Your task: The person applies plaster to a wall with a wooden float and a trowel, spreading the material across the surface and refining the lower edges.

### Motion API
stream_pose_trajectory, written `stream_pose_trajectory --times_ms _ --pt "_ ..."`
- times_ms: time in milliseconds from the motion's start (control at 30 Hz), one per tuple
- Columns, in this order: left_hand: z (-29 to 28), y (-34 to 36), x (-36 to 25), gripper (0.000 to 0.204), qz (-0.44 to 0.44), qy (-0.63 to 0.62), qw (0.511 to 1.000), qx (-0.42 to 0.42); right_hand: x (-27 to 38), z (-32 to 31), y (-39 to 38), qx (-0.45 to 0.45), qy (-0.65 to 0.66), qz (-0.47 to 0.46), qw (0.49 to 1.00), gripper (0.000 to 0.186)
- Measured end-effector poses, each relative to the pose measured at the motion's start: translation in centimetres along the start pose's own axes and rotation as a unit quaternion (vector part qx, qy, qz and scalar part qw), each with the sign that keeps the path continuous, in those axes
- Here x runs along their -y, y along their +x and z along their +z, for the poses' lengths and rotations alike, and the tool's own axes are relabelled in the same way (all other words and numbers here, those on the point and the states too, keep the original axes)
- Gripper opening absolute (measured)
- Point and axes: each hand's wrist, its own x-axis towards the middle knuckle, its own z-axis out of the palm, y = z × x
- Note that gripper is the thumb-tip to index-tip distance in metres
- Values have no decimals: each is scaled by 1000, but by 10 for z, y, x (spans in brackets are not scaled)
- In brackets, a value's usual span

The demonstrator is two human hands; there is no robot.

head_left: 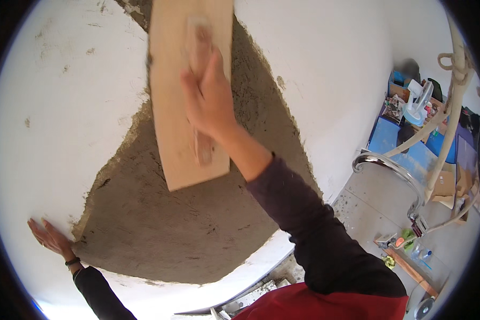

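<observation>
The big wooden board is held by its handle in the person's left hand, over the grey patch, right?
Not quite: the right hand holds the wooden board by its handle, over the grey patch. The head view shows this; the left hand is on the white wall.

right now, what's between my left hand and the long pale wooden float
In the head view, some white wall, then rough grey-brown plaster, lies between your left hand and the wooden float.
</observation>
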Motion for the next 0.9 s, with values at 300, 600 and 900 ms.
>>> stream_pose_trajectory --times_ms 300,600,900 --pt "2 1 -8 57 -5 -16 1000 -5 -62 -58 -155 -13 -62 11 998 66" --pt "6 -6 -3 56 -6 -17 1000 -1 -14 -29 -28 53 17 92 994 66" --pt "9 -6 16 60 4 -13 1000 -1 -89 -62 -185 -60 -77 126 987 61"
